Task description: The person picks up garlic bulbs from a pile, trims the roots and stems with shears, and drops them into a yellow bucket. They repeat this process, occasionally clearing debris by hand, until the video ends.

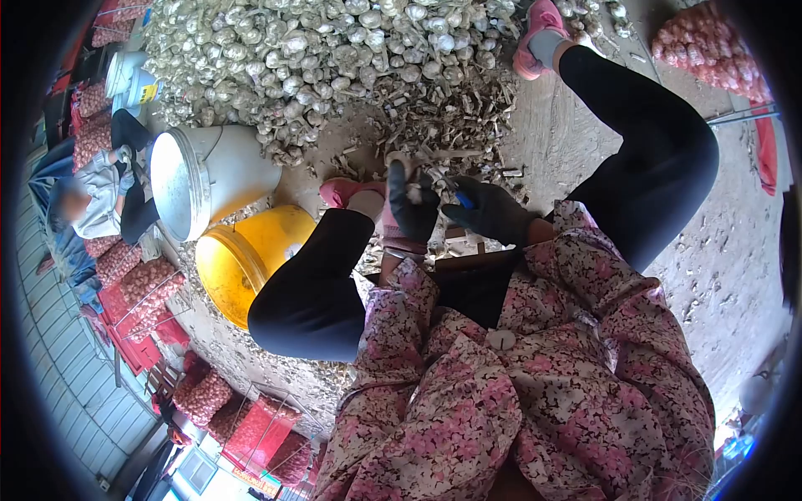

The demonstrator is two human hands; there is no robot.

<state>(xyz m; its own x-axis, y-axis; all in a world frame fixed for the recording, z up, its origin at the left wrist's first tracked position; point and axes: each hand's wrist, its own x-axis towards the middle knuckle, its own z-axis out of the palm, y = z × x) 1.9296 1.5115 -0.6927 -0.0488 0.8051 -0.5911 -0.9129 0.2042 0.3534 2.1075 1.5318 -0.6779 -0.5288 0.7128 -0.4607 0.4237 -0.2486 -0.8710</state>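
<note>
My left hand, in a dark glove, is closed around a whitish garlic bulb, partly hidden by the fingers. Close beside it, my right hand wears the same kind of glove. Its fingers are wrapped round a small tool with a blue handle; the working end cannot be made out. Both hands are held between my knees, above a litter of cut garlic stalks. Beyond them spreads a large heap of garlic bulbs.
A white bucket and a yellow bucket lie tipped beside my left leg. Another person sits at the far left near filled red net sacks. One more net sack of garlic stands at the upper right.
</note>
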